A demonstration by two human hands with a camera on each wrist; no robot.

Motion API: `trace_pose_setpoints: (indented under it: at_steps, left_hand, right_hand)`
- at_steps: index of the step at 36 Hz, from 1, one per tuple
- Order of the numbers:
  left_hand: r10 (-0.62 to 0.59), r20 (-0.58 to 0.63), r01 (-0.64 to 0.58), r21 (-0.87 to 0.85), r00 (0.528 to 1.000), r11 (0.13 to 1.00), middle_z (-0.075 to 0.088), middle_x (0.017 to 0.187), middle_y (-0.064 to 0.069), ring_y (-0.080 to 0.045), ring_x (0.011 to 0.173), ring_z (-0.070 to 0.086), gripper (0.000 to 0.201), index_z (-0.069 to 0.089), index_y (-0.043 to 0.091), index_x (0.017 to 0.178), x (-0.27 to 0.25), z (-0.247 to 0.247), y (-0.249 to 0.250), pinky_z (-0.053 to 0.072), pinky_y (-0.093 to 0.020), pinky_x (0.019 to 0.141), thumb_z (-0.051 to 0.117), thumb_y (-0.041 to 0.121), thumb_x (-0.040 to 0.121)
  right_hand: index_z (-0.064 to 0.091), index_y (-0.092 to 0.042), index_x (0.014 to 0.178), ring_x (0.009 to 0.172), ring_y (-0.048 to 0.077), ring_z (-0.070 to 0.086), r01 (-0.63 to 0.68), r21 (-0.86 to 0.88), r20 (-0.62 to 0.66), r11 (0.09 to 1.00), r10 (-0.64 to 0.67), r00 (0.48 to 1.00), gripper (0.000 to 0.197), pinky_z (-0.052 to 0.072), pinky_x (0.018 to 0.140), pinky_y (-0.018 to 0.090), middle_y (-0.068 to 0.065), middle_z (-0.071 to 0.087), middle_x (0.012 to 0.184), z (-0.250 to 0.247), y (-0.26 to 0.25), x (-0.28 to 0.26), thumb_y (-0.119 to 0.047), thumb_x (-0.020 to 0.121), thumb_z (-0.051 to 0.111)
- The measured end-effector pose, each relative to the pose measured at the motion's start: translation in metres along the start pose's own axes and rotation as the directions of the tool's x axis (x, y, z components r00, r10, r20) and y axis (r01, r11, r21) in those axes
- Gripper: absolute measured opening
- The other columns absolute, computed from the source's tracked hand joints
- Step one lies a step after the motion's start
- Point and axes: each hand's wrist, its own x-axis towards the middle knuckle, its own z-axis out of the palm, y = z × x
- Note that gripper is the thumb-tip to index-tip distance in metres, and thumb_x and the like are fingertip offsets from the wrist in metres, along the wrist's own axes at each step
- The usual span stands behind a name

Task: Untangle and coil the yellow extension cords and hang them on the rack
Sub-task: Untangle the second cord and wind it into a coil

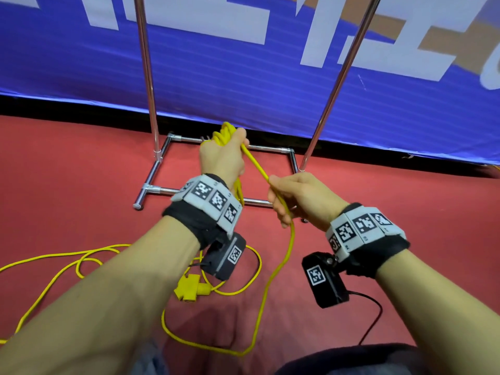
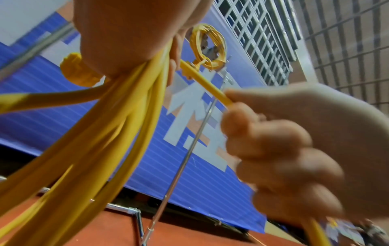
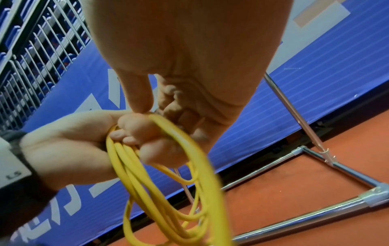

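While hands (image 1: 221, 158) coil cord (image 1: 281, 255), rack (image 1: 335, 85), banner (image 1: 243, 77) behind

The head camera looks down and forward from above both forearms, taking in the red floor (image 1: 81, 171), the chrome rack (image 1: 151, 169) base and the blue banner (image 1: 243, 77) beyond. The left wrist camera sits close under the left hand (image 2: 126, 33), facing up along it toward the banner and a window grille (image 2: 263, 33). The right wrist camera, just as close under the right hand (image 3: 189, 58), faces the left hand. All three share the yellow cord (image 1: 255, 165), rack and banner.
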Motion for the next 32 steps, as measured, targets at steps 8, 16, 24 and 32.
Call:
trace_pose_setpoints:
  at_steps: [8,16,24,32]
  left_hand:
    - [0.022,0.043,-0.022,0.002,0.999,1.000,0.038,0.034,0.003,-0.013,0.028,0.033,0.030,0.060,0.009,0.065,0.004,-0.006,0.005,0.029,-0.021,0.041,0.065,0.023,0.091]
    - [-0.095,0.191,0.101,-0.022,0.977,0.995,0.044,0.043,-0.007,-0.023,0.040,0.040,0.027,0.061,0.008,0.063,-0.016,0.006,-0.015,0.037,-0.038,0.051,0.069,0.023,0.084]
    - [-0.117,0.209,0.137,-0.084,0.971,0.987,0.039,0.046,-0.006,-0.015,0.031,0.033,0.030,0.059,0.006,0.065,0.000,-0.001,0.002,0.027,-0.022,0.038,0.060,0.018,0.093]
    - [-0.127,0.379,0.206,-0.177,0.917,0.962,0.052,0.058,-0.008,-0.006,0.025,0.027,0.027,0.056,0.003,0.074,0.009,-0.022,0.026,0.023,-0.017,0.031,0.050,0.014,0.097]
  right_hand:
    - [0.057,-0.001,0.075,0.040,0.021,0.045,0.018,-0.002,0.006,1.000,-0.018,1.000,0.036,0.045,0.046,0.027,0.007,0.050,0.050,0.002,-0.002,-0.002,-0.019,0.102,0.041]
    - [0.059,-0.003,0.067,0.040,0.021,0.041,0.139,0.039,-0.138,0.990,-0.132,0.982,0.041,0.040,0.046,0.030,0.005,0.051,0.046,0.015,-0.018,0.014,-0.016,0.102,0.042]
    - [0.058,-0.002,0.076,0.041,0.018,0.043,0.067,0.069,-0.041,0.995,-0.065,0.997,0.033,0.043,0.046,0.027,0.006,0.049,0.050,0.009,-0.012,0.005,-0.019,0.101,0.044]
    - [0.060,-0.004,0.080,0.047,0.021,0.052,0.021,0.032,0.116,0.999,-0.025,0.993,0.027,0.048,0.053,0.029,0.009,0.053,0.056,0.004,-0.013,-0.008,-0.014,0.100,0.044]
